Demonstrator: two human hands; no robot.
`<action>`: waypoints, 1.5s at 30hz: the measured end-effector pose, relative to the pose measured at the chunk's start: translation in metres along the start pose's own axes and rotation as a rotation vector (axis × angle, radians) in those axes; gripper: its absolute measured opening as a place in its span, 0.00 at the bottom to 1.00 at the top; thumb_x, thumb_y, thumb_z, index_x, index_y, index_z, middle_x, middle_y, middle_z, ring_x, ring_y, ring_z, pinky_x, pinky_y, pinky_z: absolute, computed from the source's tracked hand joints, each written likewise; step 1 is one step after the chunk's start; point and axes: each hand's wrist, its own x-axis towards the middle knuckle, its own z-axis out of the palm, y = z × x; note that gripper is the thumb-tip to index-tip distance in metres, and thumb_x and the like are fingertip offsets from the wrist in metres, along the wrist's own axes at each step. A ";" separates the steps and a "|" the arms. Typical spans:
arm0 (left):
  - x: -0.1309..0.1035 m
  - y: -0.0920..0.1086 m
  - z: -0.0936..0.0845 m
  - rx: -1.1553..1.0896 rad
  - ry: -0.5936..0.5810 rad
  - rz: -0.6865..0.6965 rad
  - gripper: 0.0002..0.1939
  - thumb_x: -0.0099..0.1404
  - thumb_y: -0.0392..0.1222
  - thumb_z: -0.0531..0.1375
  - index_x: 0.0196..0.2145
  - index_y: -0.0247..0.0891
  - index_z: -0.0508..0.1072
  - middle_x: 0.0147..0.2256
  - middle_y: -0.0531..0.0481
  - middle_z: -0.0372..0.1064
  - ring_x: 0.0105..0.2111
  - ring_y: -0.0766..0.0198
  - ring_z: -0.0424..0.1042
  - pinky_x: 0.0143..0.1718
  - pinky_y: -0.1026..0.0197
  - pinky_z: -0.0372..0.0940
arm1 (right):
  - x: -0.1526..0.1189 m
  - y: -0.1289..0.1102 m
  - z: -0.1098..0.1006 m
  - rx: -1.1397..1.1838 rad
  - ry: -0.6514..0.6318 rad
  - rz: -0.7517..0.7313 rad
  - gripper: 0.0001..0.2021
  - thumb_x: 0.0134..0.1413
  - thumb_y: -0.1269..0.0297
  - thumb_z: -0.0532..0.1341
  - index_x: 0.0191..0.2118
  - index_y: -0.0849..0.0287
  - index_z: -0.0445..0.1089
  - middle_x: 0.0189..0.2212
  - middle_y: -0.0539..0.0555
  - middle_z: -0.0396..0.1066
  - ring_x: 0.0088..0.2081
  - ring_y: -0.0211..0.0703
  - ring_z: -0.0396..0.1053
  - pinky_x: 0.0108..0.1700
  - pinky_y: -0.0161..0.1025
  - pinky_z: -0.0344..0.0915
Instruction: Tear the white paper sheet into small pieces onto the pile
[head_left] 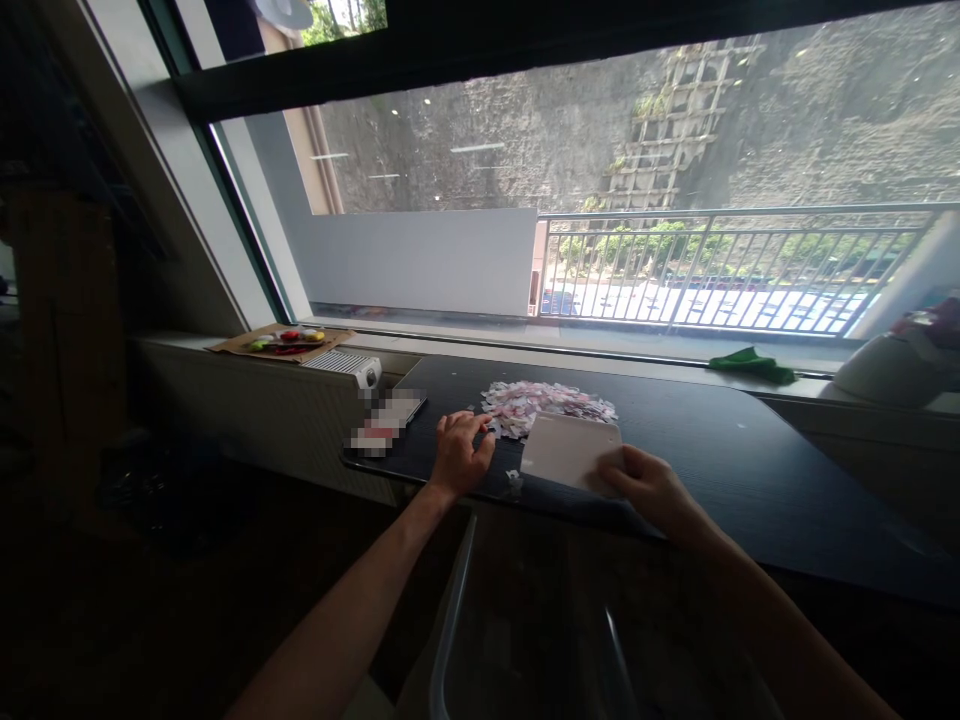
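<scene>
A loose pile of small white and pinkish scraps (551, 400) lies on the dark table (667, 430). My right hand (652, 485) is closed on the right edge of a flat, whitish rectangular panel (566, 450), thumb on top. The panel is tilted at the near side of the pile and hides part of it. At the pile's left edge is my left hand (459, 450), palm down, fingers bent and thumb apart from them. I see nothing held in it. A few stray scraps (514, 480) lie between the hands near the table's front edge.
Below the table's front edge stands a clear plastic container (454, 620). A blurred-out flat object (386, 425) lies at the table's left end. On the sill are a green cloth (750, 366), cardboard (232, 345) with colourful items, and a whitish container (900, 355). A radiator (262, 410) is at left.
</scene>
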 end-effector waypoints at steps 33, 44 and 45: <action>0.002 -0.007 -0.001 0.030 0.030 0.067 0.16 0.60 0.46 0.50 0.41 0.40 0.73 0.35 0.47 0.73 0.48 0.53 0.66 0.55 0.48 0.53 | -0.044 -0.011 -0.105 -0.010 -0.028 0.318 0.12 0.28 0.63 0.70 0.26 0.60 0.75 0.26 0.52 0.77 0.27 0.42 0.71 0.30 0.36 0.66; 0.001 -0.004 0.000 0.028 0.029 0.046 0.15 0.60 0.43 0.52 0.41 0.40 0.73 0.36 0.47 0.73 0.48 0.53 0.65 0.55 0.47 0.52 | -0.032 -0.015 -0.086 0.033 0.044 0.158 0.15 0.31 0.60 0.69 0.30 0.59 0.73 0.26 0.51 0.76 0.27 0.41 0.71 0.28 0.35 0.66; 0.001 -0.004 0.000 0.028 0.032 0.041 0.15 0.60 0.42 0.52 0.41 0.40 0.73 0.36 0.47 0.73 0.48 0.54 0.65 0.55 0.47 0.52 | -0.024 -0.010 -0.074 0.057 0.045 0.125 0.15 0.33 0.60 0.69 0.31 0.59 0.73 0.27 0.51 0.76 0.28 0.41 0.72 0.29 0.35 0.67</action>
